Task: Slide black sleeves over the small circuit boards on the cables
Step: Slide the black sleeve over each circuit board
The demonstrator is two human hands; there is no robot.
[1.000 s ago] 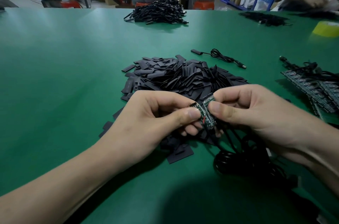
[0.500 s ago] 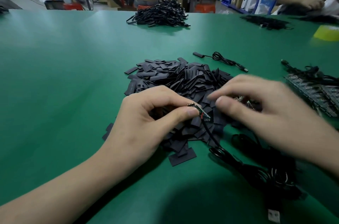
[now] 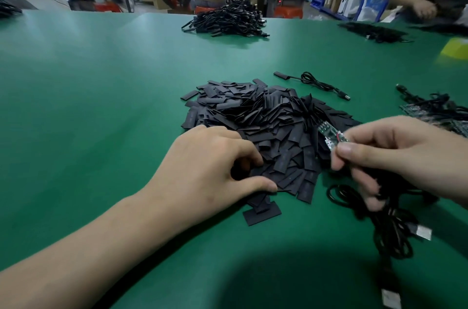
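Observation:
A heap of flat black sleeves [image 3: 260, 116] lies in the middle of the green table [image 3: 101, 106]. My left hand [image 3: 210, 169] rests on the heap's near edge, fingers curled down onto the sleeves; whether one is pinched I cannot tell. My right hand [image 3: 395, 154] holds small circuit boards [image 3: 331, 135] between thumb and fingers, raised over the heap's right side. Their black cables [image 3: 385, 227] hang below the hand, ending in USB plugs [image 3: 423, 232].
A finished sleeved cable [image 3: 314, 83] lies behind the heap. More bare boards with cables [image 3: 435, 111] sit at the right edge. Bundles of black cables [image 3: 228, 21] lie at the far side. A yellow tape roll [image 3: 455, 48] and another person's arm [image 3: 415, 2] are far right.
The two boards were held between both hands; my left hand let go and dropped onto the sleeve heap. My right hand now holds the boards, moved right and lifted.

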